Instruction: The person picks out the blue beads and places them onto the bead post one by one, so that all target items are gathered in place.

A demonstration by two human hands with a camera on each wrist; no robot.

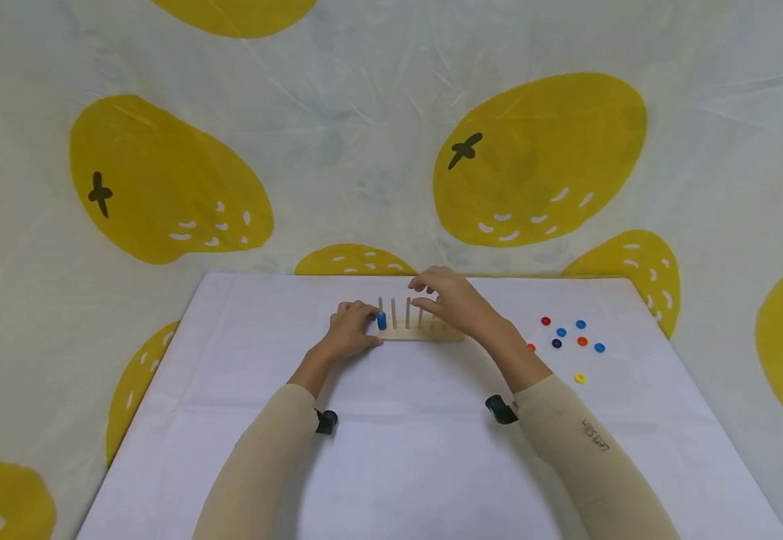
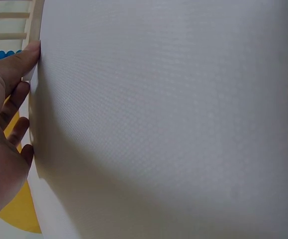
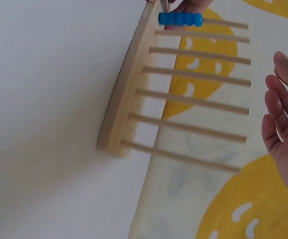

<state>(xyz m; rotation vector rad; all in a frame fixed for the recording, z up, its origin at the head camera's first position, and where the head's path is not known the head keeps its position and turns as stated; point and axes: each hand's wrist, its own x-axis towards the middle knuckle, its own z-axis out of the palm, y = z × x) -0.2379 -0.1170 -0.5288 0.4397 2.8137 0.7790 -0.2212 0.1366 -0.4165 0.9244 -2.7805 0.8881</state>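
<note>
A light wooden peg board [image 1: 425, 335] with a row of upright pegs stands toward the far side of the table. Several blue beads [image 3: 181, 19] are stacked on its leftmost peg. My left hand [image 1: 351, 330] grips the board's left end, thumb at the front edge and fingers around toward the back; the left wrist view has the thumb [image 2: 28, 54] right at the base. Above the pegs is my right hand [image 1: 455, 304], fingers loosely bent and holding nothing. In the right wrist view the other pegs [image 3: 198, 75] are bare, beside the right fingers [image 3: 275, 107].
Loose beads lie on the white tabletop to the right: a red one [image 1: 546, 321], a dark purple one [image 1: 556, 343], a yellow one [image 1: 580, 378], an orange one [image 1: 582, 341] and several blue. A patterned cloth [image 1: 364, 150] hangs behind the table.
</note>
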